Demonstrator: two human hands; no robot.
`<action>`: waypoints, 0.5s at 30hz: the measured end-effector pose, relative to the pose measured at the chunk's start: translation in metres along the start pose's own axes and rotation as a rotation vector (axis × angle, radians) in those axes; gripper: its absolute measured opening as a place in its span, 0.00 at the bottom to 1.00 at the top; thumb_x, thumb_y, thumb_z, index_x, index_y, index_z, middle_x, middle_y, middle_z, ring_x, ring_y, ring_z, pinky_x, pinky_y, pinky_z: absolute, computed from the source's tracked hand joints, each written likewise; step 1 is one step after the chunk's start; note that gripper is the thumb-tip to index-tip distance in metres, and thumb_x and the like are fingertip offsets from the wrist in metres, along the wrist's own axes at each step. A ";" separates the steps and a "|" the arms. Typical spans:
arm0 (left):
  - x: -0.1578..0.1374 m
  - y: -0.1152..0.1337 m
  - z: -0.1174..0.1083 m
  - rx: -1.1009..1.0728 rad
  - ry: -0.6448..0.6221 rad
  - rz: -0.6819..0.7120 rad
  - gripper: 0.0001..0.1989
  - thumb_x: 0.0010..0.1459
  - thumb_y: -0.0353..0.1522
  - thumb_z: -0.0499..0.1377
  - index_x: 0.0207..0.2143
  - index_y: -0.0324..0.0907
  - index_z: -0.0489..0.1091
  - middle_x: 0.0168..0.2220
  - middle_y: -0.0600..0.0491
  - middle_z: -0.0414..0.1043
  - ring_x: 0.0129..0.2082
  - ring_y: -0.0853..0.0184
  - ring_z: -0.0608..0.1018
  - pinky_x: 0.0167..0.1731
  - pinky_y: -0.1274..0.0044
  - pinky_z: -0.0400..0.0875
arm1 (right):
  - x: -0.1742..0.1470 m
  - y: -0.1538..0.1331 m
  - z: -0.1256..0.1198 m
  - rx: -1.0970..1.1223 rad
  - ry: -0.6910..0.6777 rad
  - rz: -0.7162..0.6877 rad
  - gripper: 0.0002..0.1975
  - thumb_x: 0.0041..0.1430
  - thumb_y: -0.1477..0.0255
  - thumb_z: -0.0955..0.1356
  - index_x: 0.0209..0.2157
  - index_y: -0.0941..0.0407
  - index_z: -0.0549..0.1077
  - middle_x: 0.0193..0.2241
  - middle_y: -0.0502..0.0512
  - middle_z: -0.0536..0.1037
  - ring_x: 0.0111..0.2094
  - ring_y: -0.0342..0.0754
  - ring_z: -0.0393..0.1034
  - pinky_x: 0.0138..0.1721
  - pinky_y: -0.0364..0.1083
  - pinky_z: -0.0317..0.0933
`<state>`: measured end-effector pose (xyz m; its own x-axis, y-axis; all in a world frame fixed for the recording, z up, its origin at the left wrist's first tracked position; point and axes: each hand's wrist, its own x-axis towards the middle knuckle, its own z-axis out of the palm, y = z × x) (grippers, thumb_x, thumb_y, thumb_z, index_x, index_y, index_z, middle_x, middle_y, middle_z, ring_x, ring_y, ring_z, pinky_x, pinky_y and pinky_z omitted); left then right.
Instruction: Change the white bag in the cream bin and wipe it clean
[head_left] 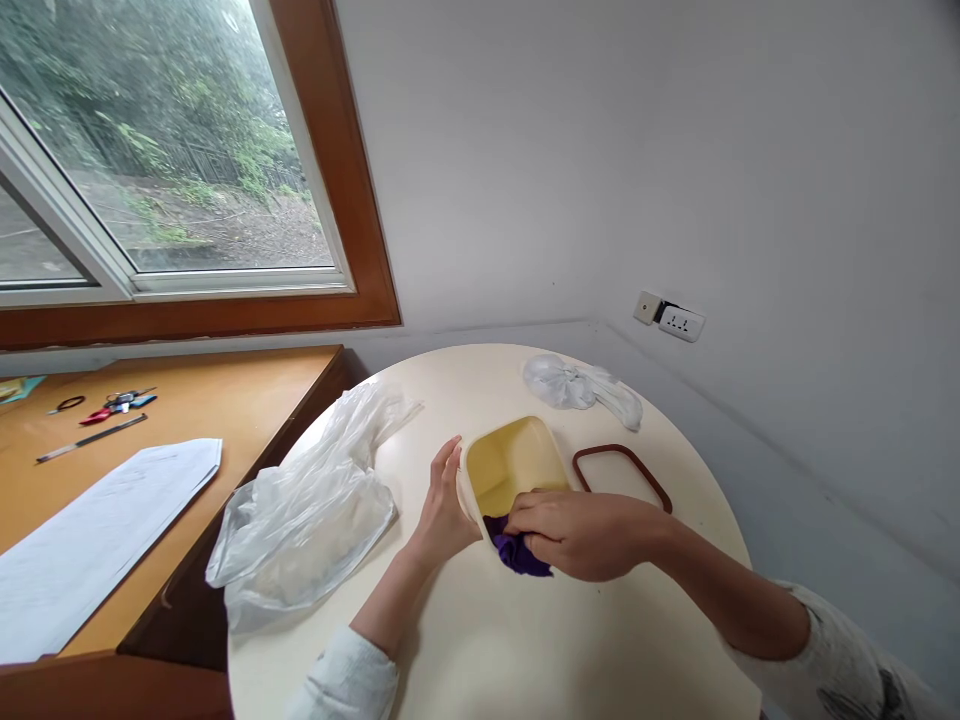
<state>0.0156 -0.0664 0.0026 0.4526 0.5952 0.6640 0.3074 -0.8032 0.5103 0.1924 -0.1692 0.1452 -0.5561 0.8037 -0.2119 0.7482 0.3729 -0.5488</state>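
A pale yellow, squarish plastic container (517, 462) is tilted on the round table, its open mouth facing me. My left hand (442, 510) is closed against its left side, with the thumb side toward the wall and part of the fingers hidden behind it. In my right hand (574, 530) a purple cloth (519, 553) is bunched at the container's near rim. Part of the cloth lies inside the container and part hangs over the edge. To the right of the container lies a brown-rimmed rounded square (646, 473), which looks like a lid, partly covered by my right wrist.
A crumpled clear plastic bag (315, 520) spreads over the left of the round table (525, 650). A knotted whitish bag (574, 385) sits at the back. On the wooden desk (247, 390) at left are papers (112, 540), a pen (91, 438) and keys (120, 402).
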 end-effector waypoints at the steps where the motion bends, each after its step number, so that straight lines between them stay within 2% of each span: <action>1: 0.000 0.000 0.000 0.015 -0.003 0.023 0.56 0.38 0.36 0.67 0.62 0.45 0.33 0.59 0.37 0.43 0.59 0.46 0.54 0.52 0.56 0.58 | -0.001 0.000 0.002 0.003 0.005 0.009 0.14 0.58 0.72 0.55 0.30 0.56 0.70 0.32 0.55 0.73 0.34 0.48 0.66 0.32 0.45 0.58; 4: 0.000 0.000 0.000 0.020 -0.007 0.026 0.57 0.38 0.36 0.68 0.61 0.46 0.32 0.59 0.38 0.42 0.59 0.47 0.53 0.52 0.57 0.60 | 0.012 0.006 0.010 -0.029 -0.023 0.108 0.19 0.61 0.67 0.52 0.32 0.55 0.71 0.31 0.55 0.74 0.32 0.48 0.67 0.31 0.46 0.58; 7: 0.001 0.000 -0.001 0.002 -0.019 0.050 0.56 0.38 0.36 0.68 0.61 0.46 0.33 0.59 0.38 0.42 0.59 0.47 0.53 0.52 0.58 0.59 | 0.039 0.019 0.020 -0.124 -0.089 0.223 0.19 0.62 0.66 0.52 0.40 0.54 0.70 0.36 0.56 0.75 0.35 0.50 0.69 0.30 0.46 0.59; 11: 0.001 0.000 -0.002 -0.007 -0.036 0.103 0.56 0.39 0.35 0.68 0.62 0.49 0.31 0.60 0.39 0.39 0.60 0.46 0.51 0.53 0.56 0.59 | 0.074 0.033 0.025 -0.218 -0.195 0.263 0.17 0.60 0.67 0.55 0.45 0.53 0.69 0.42 0.57 0.75 0.40 0.54 0.69 0.31 0.47 0.60; 15: 0.001 0.001 -0.001 -0.020 -0.018 0.059 0.56 0.41 0.35 0.67 0.62 0.48 0.31 0.60 0.39 0.40 0.60 0.48 0.53 0.52 0.57 0.60 | 0.089 0.033 0.021 -0.276 -0.264 0.305 0.16 0.57 0.69 0.58 0.43 0.55 0.71 0.40 0.59 0.75 0.38 0.57 0.70 0.30 0.49 0.61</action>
<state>0.0152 -0.0669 0.0047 0.4840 0.5464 0.6835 0.2630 -0.8358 0.4820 0.1601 -0.0949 0.0911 -0.3424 0.7636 -0.5475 0.9395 0.2766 -0.2019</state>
